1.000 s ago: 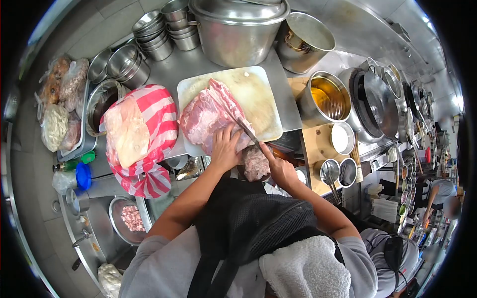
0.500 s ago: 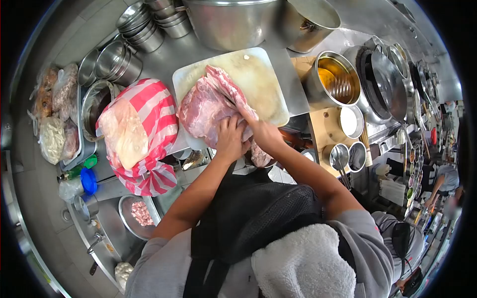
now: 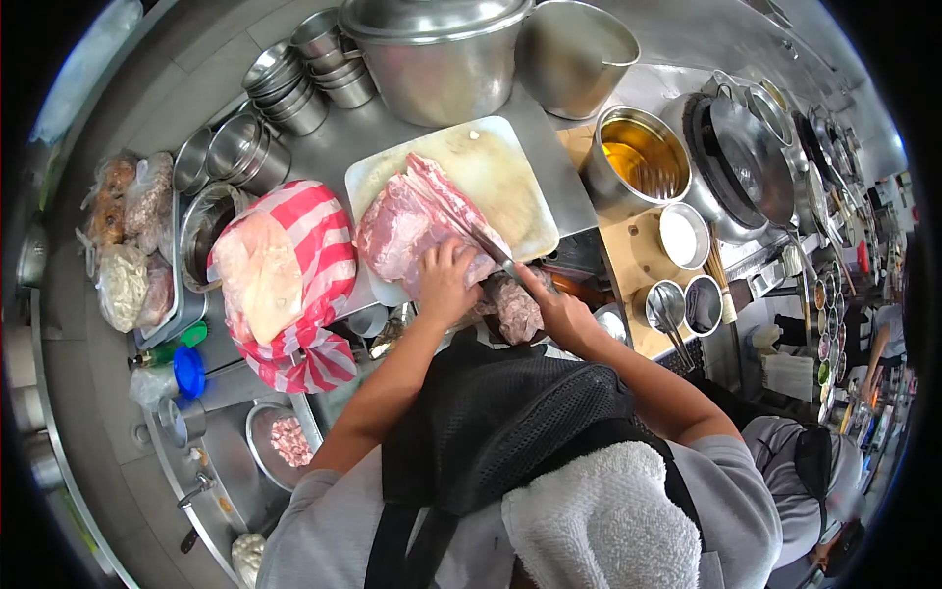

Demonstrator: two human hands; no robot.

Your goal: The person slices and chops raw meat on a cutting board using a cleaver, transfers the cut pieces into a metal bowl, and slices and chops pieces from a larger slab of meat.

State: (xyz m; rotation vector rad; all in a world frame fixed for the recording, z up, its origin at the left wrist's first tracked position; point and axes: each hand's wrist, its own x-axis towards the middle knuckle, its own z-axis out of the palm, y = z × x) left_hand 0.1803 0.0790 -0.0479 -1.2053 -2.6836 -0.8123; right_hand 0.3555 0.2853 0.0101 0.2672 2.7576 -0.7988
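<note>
A large slab of raw meat lies on the left half of a white cutting board. My left hand presses on the meat's near end, fingers bent and spread over it. In my right hand is a knife, its handle gripped and its blade pointing away from me along the meat's right side. How deep the blade sits in the meat is hard to tell. Below the board's near edge, between my arms, is another chunk of raw meat.
A red-and-white striped bag with pale skin-like meat on it stands left of the board. Behind are a lidded pot and stacked metal bowls. To the right are a pot of oil and a wok. Another person is at lower right.
My right hand has drawn back toward me and to the right, so more of the knife shows. My left hand stays on the meat. The whole view has shifted slightly.
</note>
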